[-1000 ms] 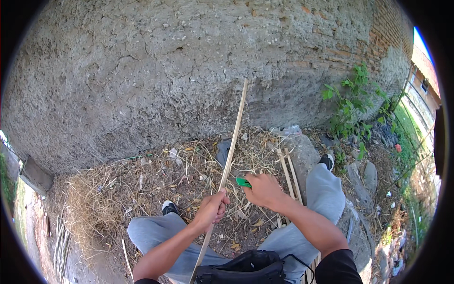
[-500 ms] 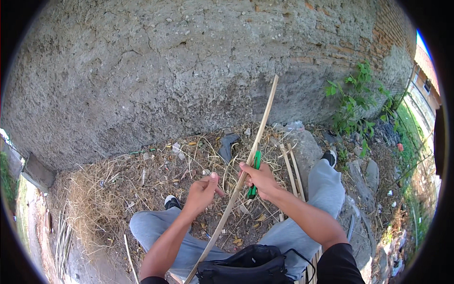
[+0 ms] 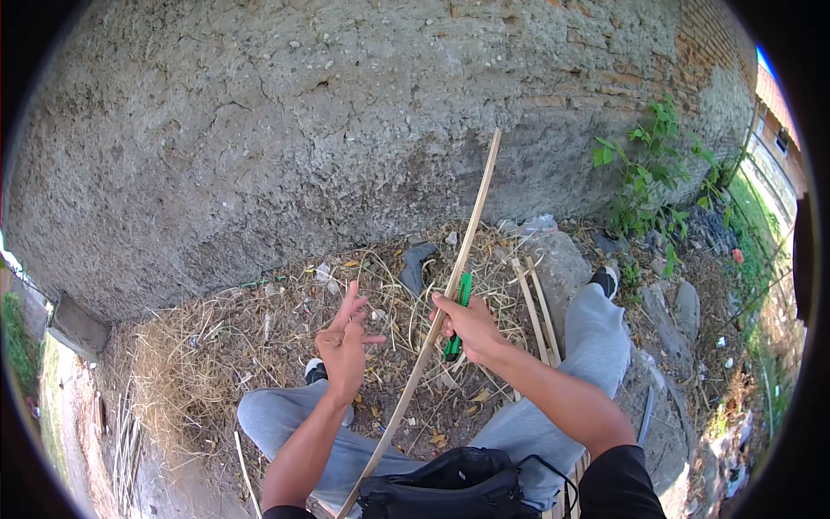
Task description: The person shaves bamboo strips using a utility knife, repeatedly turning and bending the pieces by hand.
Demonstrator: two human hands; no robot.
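My right hand (image 3: 471,327) is closed around a long, pale bamboo strip (image 3: 475,221), together with a green utility knife (image 3: 465,291). The knife lies against the palm side, its ends showing above and below the fingers. From near the wall the strip slants down across my lap, passing beside a black bag (image 3: 454,486). My left hand (image 3: 343,344) is raised over the ground to the left of the strip, apart from it. Its fingers are spread and no object shows in it.
A rough, cracked wall (image 3: 285,138) rises in front. Dry straw and shavings (image 3: 186,372) litter the ground. More strips (image 3: 538,307) lie by my right leg, near a stone slab (image 3: 562,268). A green plant (image 3: 644,177) grows at the wall's right.
My left hand has shifted slightly left, and its fingers have gone from bent together to stretched apart. The right hand keeps its grip on the strip and knife, nearly in place.
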